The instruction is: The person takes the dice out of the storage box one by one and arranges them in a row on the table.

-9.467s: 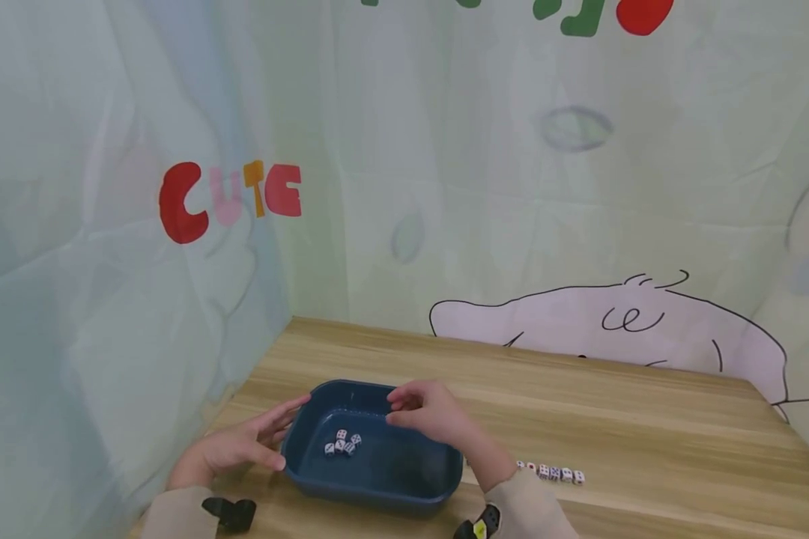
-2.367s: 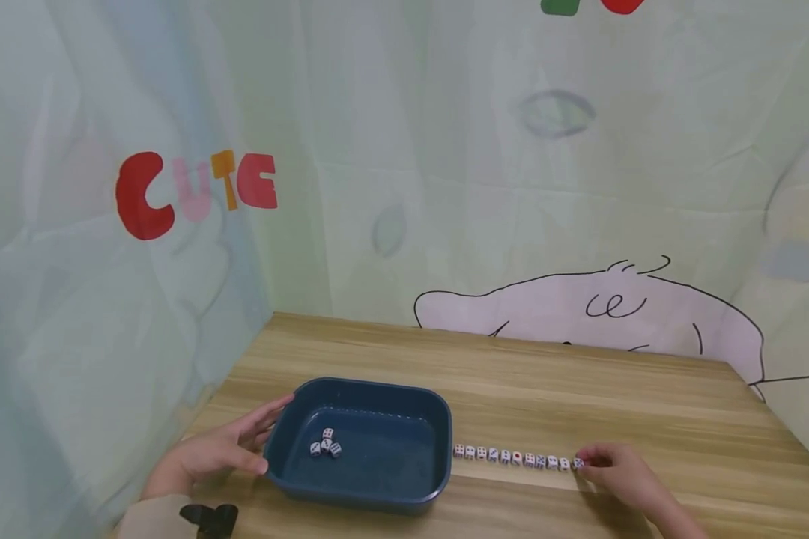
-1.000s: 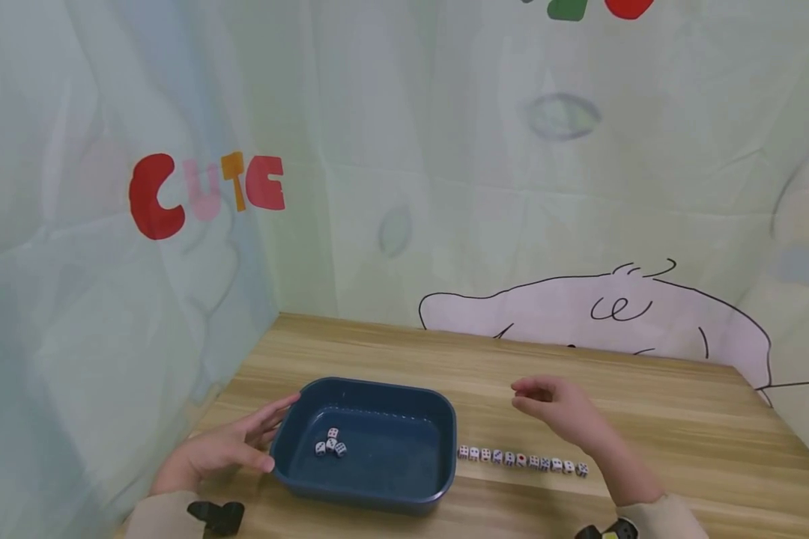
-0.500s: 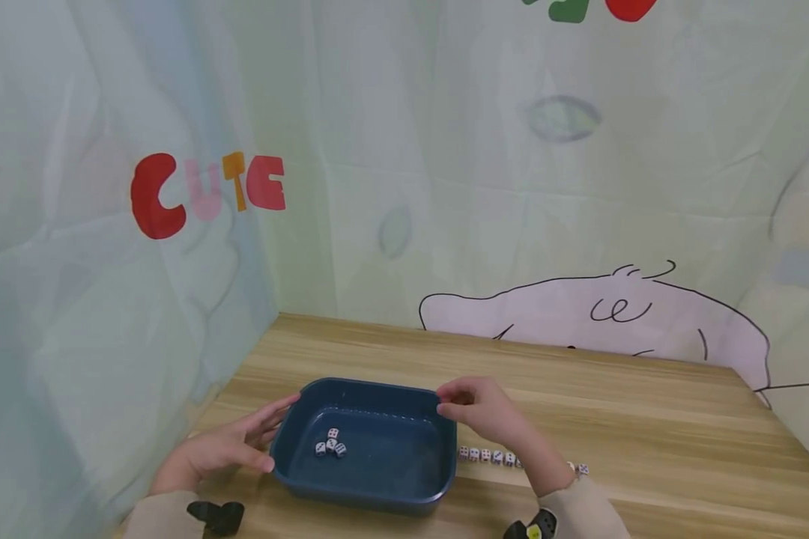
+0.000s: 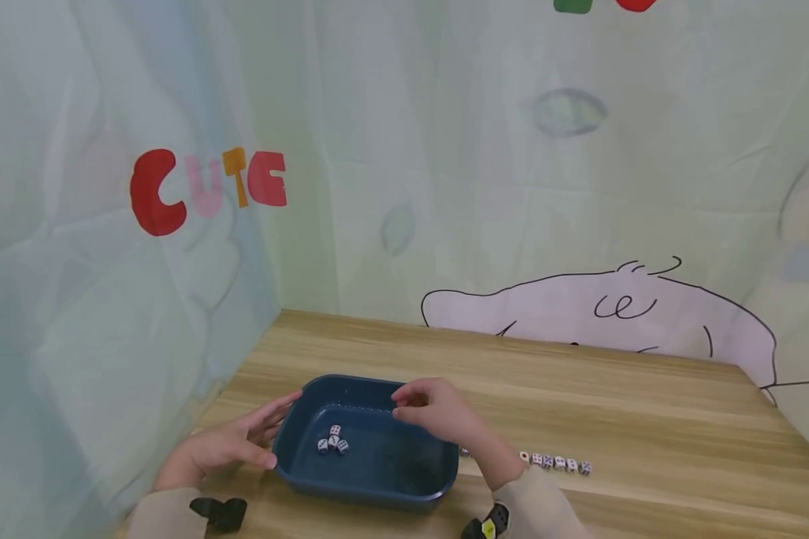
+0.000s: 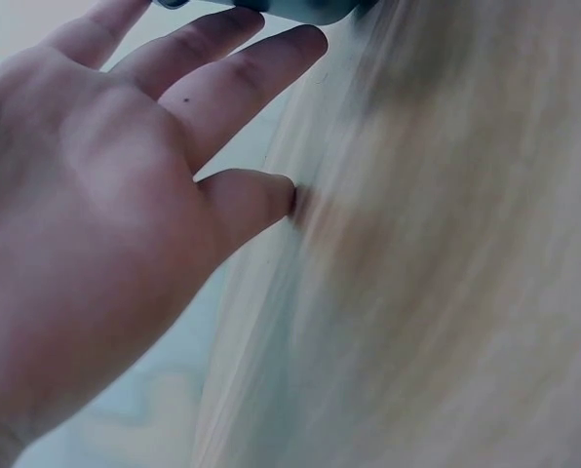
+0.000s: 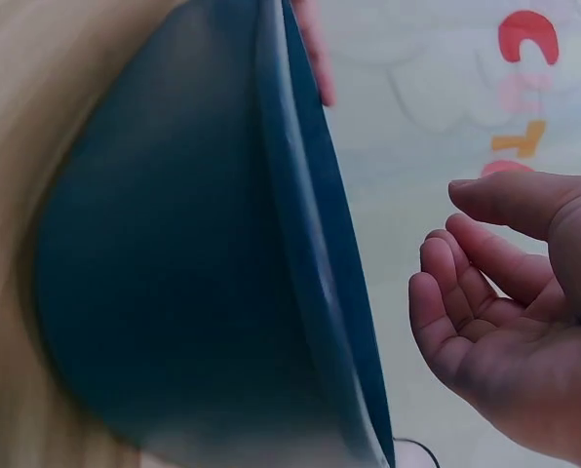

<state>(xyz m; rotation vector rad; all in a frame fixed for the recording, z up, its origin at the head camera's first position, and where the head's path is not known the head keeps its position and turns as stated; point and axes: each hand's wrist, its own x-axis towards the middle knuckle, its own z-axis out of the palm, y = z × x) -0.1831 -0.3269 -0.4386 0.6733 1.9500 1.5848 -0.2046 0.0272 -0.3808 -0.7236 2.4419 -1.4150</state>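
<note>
The left hand (image 5: 222, 453) has its fingers straight and spread rather than gripping; its fingertips touch the blue dish (image 5: 364, 497) at the dish's ten o'clock and its thumb meets the wall between eight and nine. The right hand (image 5: 440, 412) hovers above the dish toward two o'clock, fingers loosely curled, thumb parted from them, holding nothing; the right wrist view shows it apart from the rim.

The dish stands on the wooden counter (image 5: 647, 419), near six o'clock in the head view. Four small white dice (image 5: 334, 441) sit in a cluster inside it, on its nine o'clock side. Outside, a row of dice (image 5: 548, 462) runs from the dish toward three o'clock, partly hidden by the right forearm; one shows a red pip.

Near ten o'clock the hanging cloth (image 5: 350, 187) carries the word "CUTE" (image 5: 213, 187): red C, pale pink U, orange T, pinkish-red E. At one o'clock, green and red shapes are cut off by the edge and cannot be read.
</note>
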